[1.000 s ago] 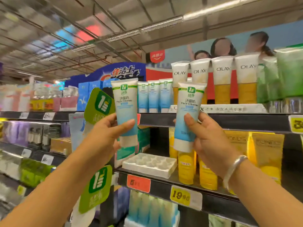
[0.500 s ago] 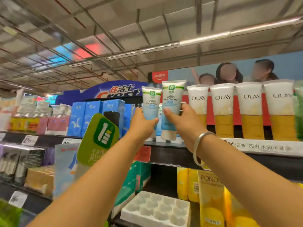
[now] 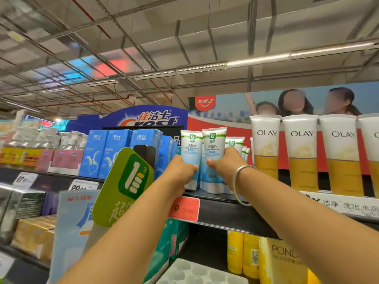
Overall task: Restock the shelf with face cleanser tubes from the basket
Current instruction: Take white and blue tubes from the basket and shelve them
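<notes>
Gripping upright cleanser tubes on shelf point(image 3: 225, 214), left hand point(image 3: 178, 173) one tube point(image 3: 190, 154), right hand point(image 3: 225, 165) another point(image 3: 213, 152)

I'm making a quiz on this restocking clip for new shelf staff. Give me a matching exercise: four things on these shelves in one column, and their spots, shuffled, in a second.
Things:
1. Face cleanser tube in the right hand
2. Olay tubes
3. Blue boxes
4. Orange price tag

Places:
A. Left of the cleanser tubes, top shelf
B. On the shelf edge below the hands
C. Right of the cleanser tubes, top shelf
D. Beside the tube in the left hand

Pairs: 1-D, 2-C, 3-A, 4-B
</notes>
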